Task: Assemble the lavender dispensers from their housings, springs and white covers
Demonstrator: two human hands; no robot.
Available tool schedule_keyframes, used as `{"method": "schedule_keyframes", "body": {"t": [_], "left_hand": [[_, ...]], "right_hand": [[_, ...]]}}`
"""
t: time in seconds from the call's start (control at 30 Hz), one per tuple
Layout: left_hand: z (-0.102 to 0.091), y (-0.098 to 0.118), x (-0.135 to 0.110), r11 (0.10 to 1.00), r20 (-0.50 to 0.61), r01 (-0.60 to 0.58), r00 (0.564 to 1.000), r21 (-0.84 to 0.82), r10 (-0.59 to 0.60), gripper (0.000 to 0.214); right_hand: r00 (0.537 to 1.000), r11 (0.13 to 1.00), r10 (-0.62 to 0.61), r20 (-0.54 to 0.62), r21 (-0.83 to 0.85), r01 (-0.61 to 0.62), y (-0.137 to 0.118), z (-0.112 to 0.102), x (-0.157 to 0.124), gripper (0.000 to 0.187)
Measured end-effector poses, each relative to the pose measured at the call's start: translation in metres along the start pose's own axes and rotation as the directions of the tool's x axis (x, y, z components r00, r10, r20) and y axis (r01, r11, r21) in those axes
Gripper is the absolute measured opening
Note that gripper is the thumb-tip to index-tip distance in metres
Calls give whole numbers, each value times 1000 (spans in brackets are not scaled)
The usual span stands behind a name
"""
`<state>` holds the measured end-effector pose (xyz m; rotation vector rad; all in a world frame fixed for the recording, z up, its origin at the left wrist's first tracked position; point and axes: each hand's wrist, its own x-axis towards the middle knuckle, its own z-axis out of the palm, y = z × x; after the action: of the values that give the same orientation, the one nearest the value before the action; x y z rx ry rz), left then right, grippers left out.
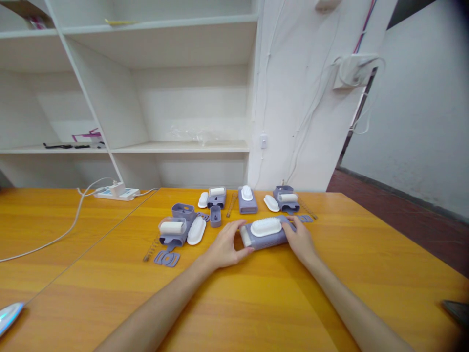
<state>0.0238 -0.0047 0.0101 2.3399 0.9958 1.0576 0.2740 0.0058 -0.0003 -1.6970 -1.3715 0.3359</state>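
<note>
A purple-grey case with a white oval pad [266,231] lies on the orange table [256,303] in front of me. My left hand [224,249] curls round its left end, thumb along the near edge. My right hand [300,239] grips its right end. Both hands hold the case against the tabletop.
Several more purple-grey cases, white pads [196,231], small purple parts and thin springs [151,249] lie scattered behind and left of the hands. A white power strip [116,193] with a cable sits at the table's back left. White shelving [164,146] stands behind. A dark object [456,309] lies at the right edge.
</note>
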Motion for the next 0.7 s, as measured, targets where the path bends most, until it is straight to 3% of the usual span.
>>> {"method": "schedule_keyframes", "body": {"t": [0.1, 0.2, 0.3, 0.43, 0.47, 0.6, 0.7], "left_hand": [[1, -5, 1, 998, 11, 39, 999, -47, -39, 62], [1, -10, 3, 993, 35, 65, 997, -97, -62, 56], [0, -13, 3, 990, 65, 77, 995, -122, -69, 55], [3, -20, 4, 988, 55, 56, 997, -144, -49, 54], [5, -23, 5, 988, 16, 45, 999, -151, -43, 53], [11, -31, 8, 982, -162, 65, 982, -179, -95, 40], [12, -28, 9, 978, -107, 72, 990, -197, -95, 32]], "right_hand": [[999, 973, -42, -5, -227, 40, 0, 1, -5, 39], [995, 935, -98, 7, -341, 95, 0, 2, -9, 40], [963, 881, -269, -10, -407, 242, -6, 1, -12, 43], [799, 739, -583, 149, -311, 598, -21, -4, -19, 47], [767, 711, -613, 190, -291, 640, -24, -6, -21, 45], [727, 665, -653, 212, -300, 685, -33, -11, -33, 45], [602, 568, -758, 251, -202, 798, -38, -9, -42, 50]]}}
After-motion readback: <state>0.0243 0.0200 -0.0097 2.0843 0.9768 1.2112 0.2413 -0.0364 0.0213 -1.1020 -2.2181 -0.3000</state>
